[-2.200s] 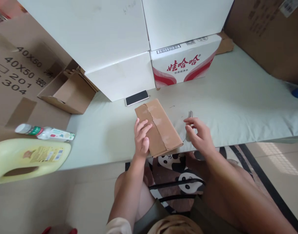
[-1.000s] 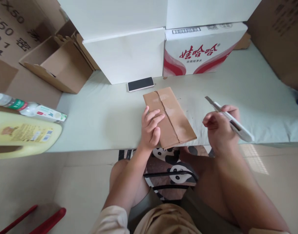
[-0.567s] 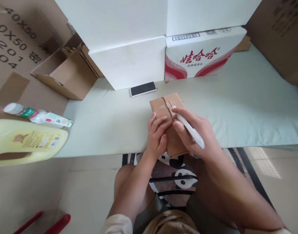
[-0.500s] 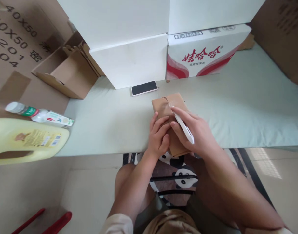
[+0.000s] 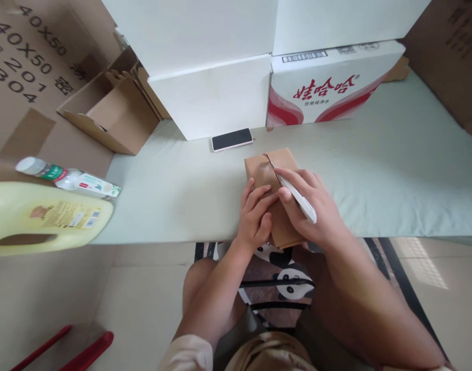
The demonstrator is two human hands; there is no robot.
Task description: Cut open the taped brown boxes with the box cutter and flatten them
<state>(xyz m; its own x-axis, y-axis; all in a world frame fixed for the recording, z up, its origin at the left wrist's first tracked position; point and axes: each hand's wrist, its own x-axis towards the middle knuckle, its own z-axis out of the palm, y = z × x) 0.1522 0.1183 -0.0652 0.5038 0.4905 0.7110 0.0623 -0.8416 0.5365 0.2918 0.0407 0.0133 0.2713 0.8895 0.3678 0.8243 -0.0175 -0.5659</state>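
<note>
Resting at the front edge of the green tablecloth [image 5: 162, 201], a small cardboard box [image 5: 285, 224] lies under the left hand [image 5: 255, 216], fingers spread on top, seemingly steadying it. The right hand [image 5: 324, 212] is clamped on a white utility knife [image 5: 299, 199], aligned with the seam [image 5: 269, 161], probably for control. Beyond lies a smartphone [image 5: 232, 139] near a white carton [image 5: 211, 98].

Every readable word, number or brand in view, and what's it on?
"40X50", twice: large brown carton at left
"201": same carton
"304": same carton
"密": same carton
"娃哈哈®": white-and-red box
"饮用纯净水": same box
Too small or blurred: another character on the first carton; marks atop that box; labels on bottle and yellow jug; print on right carton.
Small brown box, white knife: none seen.
</note>
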